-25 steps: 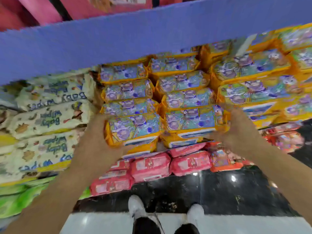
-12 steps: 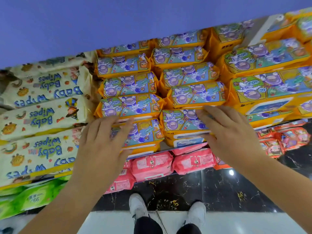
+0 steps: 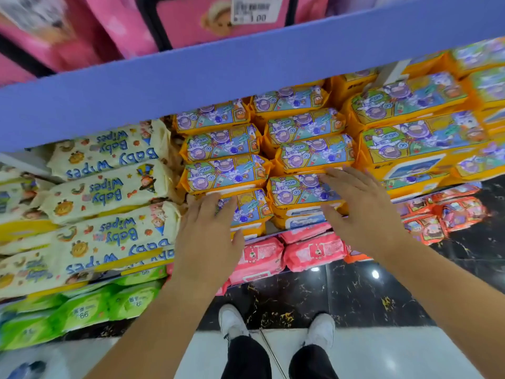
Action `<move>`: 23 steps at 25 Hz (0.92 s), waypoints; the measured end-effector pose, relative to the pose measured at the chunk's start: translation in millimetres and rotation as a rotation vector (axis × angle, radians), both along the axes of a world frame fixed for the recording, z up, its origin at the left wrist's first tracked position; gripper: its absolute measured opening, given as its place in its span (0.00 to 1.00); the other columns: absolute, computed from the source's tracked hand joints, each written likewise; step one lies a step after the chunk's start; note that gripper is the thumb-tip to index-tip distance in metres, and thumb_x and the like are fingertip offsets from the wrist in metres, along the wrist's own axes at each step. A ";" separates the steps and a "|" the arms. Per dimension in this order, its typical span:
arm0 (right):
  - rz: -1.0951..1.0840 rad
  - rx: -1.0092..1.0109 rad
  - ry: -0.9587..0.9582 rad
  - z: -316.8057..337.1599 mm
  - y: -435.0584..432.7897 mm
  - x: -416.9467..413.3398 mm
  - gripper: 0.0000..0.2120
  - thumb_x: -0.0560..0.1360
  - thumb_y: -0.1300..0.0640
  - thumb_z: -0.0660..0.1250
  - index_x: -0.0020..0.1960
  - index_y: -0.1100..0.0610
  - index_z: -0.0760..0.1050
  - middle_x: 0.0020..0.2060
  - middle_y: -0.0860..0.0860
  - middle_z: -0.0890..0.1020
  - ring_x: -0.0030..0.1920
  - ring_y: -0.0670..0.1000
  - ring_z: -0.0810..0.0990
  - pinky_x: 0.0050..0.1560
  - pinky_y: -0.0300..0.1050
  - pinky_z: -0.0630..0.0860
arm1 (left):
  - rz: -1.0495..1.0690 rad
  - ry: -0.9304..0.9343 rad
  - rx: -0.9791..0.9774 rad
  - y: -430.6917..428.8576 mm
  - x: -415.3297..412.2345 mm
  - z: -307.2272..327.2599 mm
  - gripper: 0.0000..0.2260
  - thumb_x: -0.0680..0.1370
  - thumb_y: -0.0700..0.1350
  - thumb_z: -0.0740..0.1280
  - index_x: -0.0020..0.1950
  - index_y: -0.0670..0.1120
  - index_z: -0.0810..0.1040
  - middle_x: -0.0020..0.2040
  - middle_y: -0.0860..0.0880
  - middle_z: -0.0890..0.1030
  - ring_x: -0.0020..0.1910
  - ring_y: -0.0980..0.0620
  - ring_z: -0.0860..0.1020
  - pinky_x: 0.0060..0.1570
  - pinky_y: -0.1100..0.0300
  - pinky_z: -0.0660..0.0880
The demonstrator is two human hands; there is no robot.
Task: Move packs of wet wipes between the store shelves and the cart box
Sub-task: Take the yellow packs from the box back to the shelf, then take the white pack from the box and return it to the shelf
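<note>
Orange wet-wipe packs with cartoon prints stand stacked on the shelf. My left hand (image 3: 209,233) lies flat with straight fingers on the front of the lowest pack of the left stack (image 3: 250,209). My right hand (image 3: 360,212) rests with straight, spread fingers on the lowest pack of the middle stack (image 3: 297,188). Neither hand grips a pack. The cart box is not in view.
Cream "Baby Wipes" packs (image 3: 109,187) fill the shelf at left, green packs (image 3: 90,307) below them. Pink packs (image 3: 314,251) and red-orange packs (image 3: 442,217) lie on the lower shelf. A blue shelf edge (image 3: 246,69) runs overhead. Black tiled floor and my white shoes (image 3: 232,321) are below.
A second ago both hands gripped the two lowest orange packs by their outer sides. They have since let go and now lie flat on the pack fronts. The view tilted down, then back up.
</note>
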State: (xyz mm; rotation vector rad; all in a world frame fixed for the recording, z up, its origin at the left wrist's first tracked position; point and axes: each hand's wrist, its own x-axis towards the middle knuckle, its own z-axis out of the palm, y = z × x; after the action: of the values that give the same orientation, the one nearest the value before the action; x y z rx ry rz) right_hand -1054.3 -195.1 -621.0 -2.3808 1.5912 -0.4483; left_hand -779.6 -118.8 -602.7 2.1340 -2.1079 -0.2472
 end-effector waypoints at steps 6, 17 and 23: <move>-0.448 0.557 -0.582 71.3 43.6 42.7 0.24 0.79 0.44 0.65 0.74 0.50 0.71 0.72 0.48 0.74 0.64 0.45 0.75 0.67 0.51 0.71 | 0.478 0.773 0.308 6.8 -20.7 69.7 0.28 0.80 0.55 0.68 0.79 0.50 0.66 0.77 0.50 0.68 0.74 0.49 0.69 0.72 0.52 0.66; -0.480 0.841 -0.840 195.8 124.0 66.9 0.33 0.62 0.31 0.66 0.63 0.45 0.77 0.64 0.48 0.80 0.66 0.51 0.77 0.72 0.59 0.69 | 0.609 1.126 0.328 125.7 -10.5 191.7 0.13 0.84 0.55 0.62 0.69 0.63 0.69 0.61 0.70 0.73 0.60 0.71 0.70 0.62 0.67 0.61; -0.068 0.986 -0.681 217.0 150.8 127.9 0.11 0.81 0.47 0.64 0.62 0.48 0.77 0.62 0.45 0.78 0.65 0.49 0.75 0.71 0.50 0.69 | 0.995 1.193 0.026 207.8 20.8 233.7 0.23 0.82 0.56 0.65 0.77 0.52 0.69 0.71 0.53 0.75 0.68 0.53 0.74 0.65 0.58 0.66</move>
State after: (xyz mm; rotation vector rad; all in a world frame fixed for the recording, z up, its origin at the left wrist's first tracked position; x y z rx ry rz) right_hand -926.4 -44.3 -404.1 -1.2502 1.1558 -0.3155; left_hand -758.7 88.9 -369.1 1.9146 -0.3567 -1.0330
